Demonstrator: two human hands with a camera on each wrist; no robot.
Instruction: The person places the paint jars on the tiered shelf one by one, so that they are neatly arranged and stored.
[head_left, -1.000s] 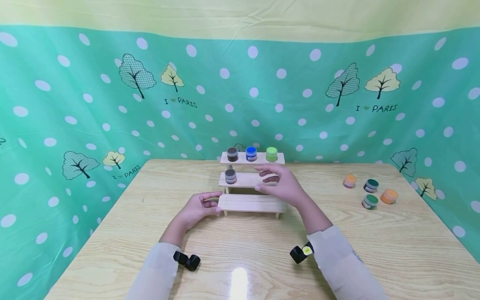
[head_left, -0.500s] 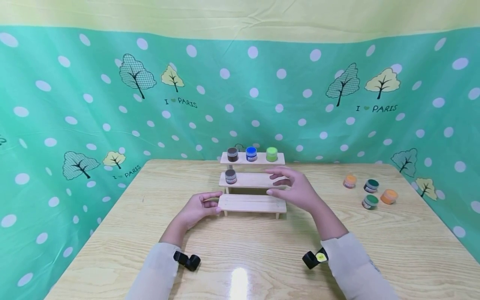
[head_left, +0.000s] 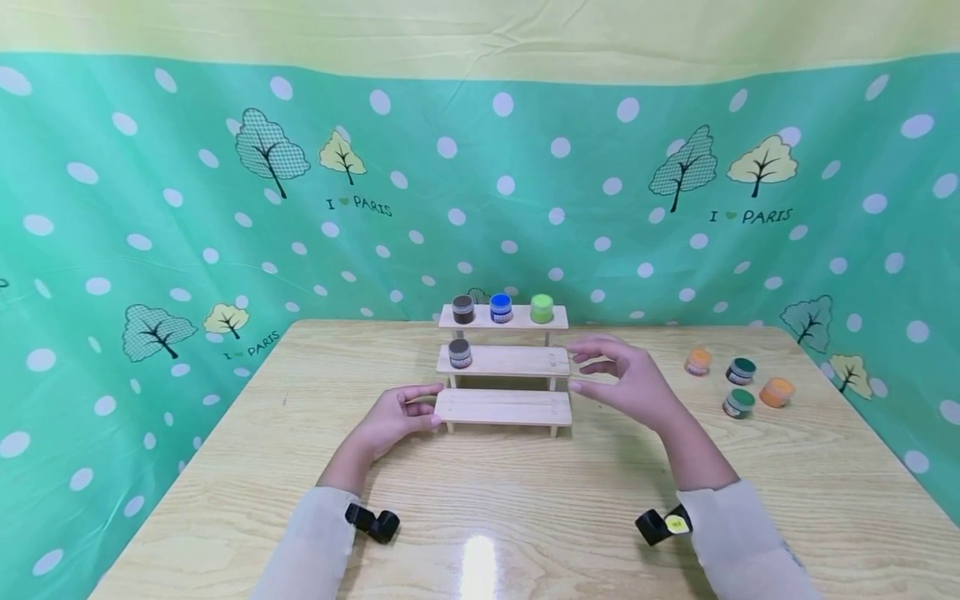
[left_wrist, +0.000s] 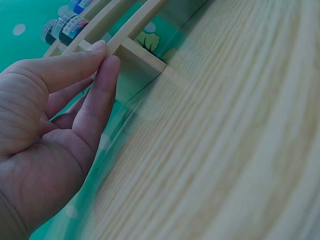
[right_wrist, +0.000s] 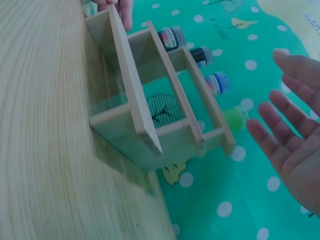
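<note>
A three-tier wooden display stand (head_left: 502,407) is at the middle of the table. My left hand (head_left: 397,421) is at the left end of its lowest shelf; in the left wrist view, thumb and fingertip pinch that shelf's end. My right hand (head_left: 626,379) holds nothing, its fingers apart and slightly bent, just right of the stand. On the top shelf stand a dark brown paint jar (head_left: 463,309), a blue paint jar (head_left: 501,308) and a light green paint jar (head_left: 542,308). A dark grey paint jar (head_left: 460,353) sits at the left of the middle shelf.
On the table's right side stand two orange jars, one farther back (head_left: 698,362) and another orange jar (head_left: 777,392) nearer, plus a dark green jar (head_left: 741,371) and a green jar (head_left: 738,403). A patterned green cloth (head_left: 495,183) hangs behind the table (head_left: 480,492).
My right hand has moved right, from over the middle shelf to beside the stand's right end, with nothing in it. The left hand and the jars have stayed in place.
</note>
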